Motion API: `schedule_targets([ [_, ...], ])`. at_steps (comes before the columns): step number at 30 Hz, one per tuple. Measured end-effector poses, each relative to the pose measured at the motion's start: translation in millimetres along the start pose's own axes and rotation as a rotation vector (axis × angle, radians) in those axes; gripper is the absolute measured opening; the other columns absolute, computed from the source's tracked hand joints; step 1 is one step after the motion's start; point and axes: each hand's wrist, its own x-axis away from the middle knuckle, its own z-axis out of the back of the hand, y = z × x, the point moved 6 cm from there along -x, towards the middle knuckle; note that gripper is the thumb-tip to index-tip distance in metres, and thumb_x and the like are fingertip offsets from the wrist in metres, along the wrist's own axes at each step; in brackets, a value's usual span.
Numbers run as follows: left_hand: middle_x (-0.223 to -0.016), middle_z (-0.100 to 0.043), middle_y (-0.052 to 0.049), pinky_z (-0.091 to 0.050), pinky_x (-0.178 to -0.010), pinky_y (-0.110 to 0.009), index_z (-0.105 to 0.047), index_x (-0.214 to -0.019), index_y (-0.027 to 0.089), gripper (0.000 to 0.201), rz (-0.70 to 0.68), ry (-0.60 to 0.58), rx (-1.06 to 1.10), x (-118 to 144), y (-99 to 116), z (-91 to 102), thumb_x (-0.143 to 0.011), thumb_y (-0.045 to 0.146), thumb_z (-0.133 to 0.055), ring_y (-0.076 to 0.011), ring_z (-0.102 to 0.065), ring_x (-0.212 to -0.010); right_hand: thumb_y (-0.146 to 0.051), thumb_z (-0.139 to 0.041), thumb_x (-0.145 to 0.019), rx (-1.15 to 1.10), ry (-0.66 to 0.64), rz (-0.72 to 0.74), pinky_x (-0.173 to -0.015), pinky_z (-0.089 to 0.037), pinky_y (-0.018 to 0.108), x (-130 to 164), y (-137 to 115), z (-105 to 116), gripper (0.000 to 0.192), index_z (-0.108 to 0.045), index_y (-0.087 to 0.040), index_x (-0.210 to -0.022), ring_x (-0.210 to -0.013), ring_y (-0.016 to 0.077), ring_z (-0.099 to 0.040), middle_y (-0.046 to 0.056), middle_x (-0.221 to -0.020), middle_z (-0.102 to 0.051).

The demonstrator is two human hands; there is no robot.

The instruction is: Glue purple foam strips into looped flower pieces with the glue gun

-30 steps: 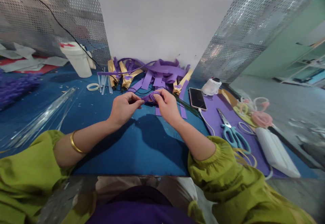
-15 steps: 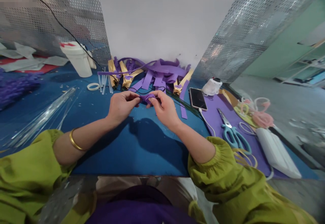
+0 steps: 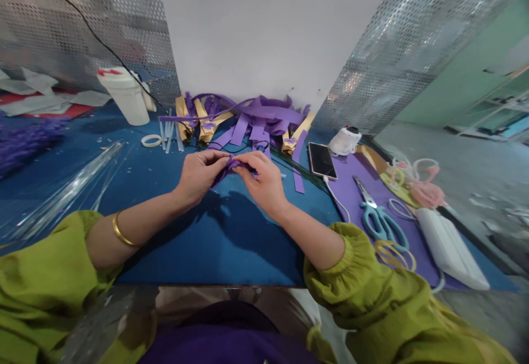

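My left hand [image 3: 199, 175] and my right hand [image 3: 261, 179] meet over the blue table [image 3: 215, 237], fingertips pinched together on a small purple strip piece [image 3: 230, 165] held just above the surface. Most of the piece is hidden between my fingers. Behind my hands lies a heap of purple strips [image 3: 256, 119] mixed with tan paper backings [image 3: 198, 119], against the white board [image 3: 264, 33].
A phone [image 3: 321, 160] on a cable, teal-handled scissors [image 3: 378, 215] on a purple sheet, a white box [image 3: 448, 248] and pink ribbon [image 3: 425, 190] lie at right. A white jar [image 3: 126, 97], tape ring [image 3: 151, 141], clear sticks [image 3: 66, 193] and purple bundle [image 3: 22, 141] lie at left.
My right hand has moved left and closer to my left hand, and the purple piece is now bunched tighter between both sets of fingertips.
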Motion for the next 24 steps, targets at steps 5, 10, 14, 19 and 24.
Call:
schedule_targets([
  [5,-0.086,-0.077,-0.007,-0.052,-0.071,-0.028,-0.078,-0.085,0.015,0.024,0.002,-0.047,0.035,2,1,-3.7,-0.072,0.035,-0.076,-0.0171,-0.067,-0.075,-0.026,-0.063,-0.091,0.066,-0.006,-0.053,-0.08,-0.051,0.03,1,3,-2,0.008,-0.065,-0.021,-0.097,-0.085,0.0159,-0.06,0.004,-0.093,-0.064],
  [10,-0.087,-0.077,-0.006,-0.051,-0.068,-0.027,-0.078,-0.085,0.016,0.022,-0.012,-0.064,0.017,2,2,-4.4,-0.075,0.035,-0.074,-0.0167,-0.066,-0.075,-0.026,-0.063,-0.09,0.062,-0.006,-0.075,-0.081,-0.052,0.033,-1,6,-2,0.025,-0.061,-0.02,-0.115,-0.084,0.0169,-0.06,0.004,-0.093,-0.062],
  [14,-0.084,-0.075,-0.005,-0.049,-0.062,-0.025,-0.077,-0.087,0.016,0.026,0.012,-0.071,0.027,2,-1,-4.6,-0.075,0.039,-0.074,-0.0144,-0.063,-0.069,-0.025,-0.058,-0.093,0.092,-0.036,-0.045,-0.087,-0.052,0.035,-1,8,-4,0.024,-0.064,-0.022,-0.116,-0.098,0.0191,-0.061,0.008,-0.105,-0.061],
  [19,-0.077,-0.072,-0.003,-0.051,-0.068,-0.024,-0.075,-0.082,0.014,0.027,0.089,-0.105,0.167,4,-5,-9.4,-0.071,0.038,-0.079,-0.0118,-0.062,-0.068,-0.024,-0.055,-0.095,0.1,-0.069,-0.002,-0.09,-0.051,0.034,0,4,-6,0.016,-0.066,-0.02,-0.106,-0.099,0.0191,-0.062,0.007,-0.102,-0.067],
  [24,-0.071,-0.069,-0.002,-0.046,-0.057,-0.023,-0.071,-0.078,0.013,0.028,0.159,-0.032,0.205,6,-9,-7.6,-0.065,0.037,-0.081,-0.0104,-0.058,-0.06,-0.024,-0.058,-0.094,0.161,-0.081,0.002,-0.09,-0.051,0.035,3,0,-7,0.015,-0.065,-0.021,-0.107,-0.101,0.0209,-0.063,0.008,-0.105,-0.068],
])
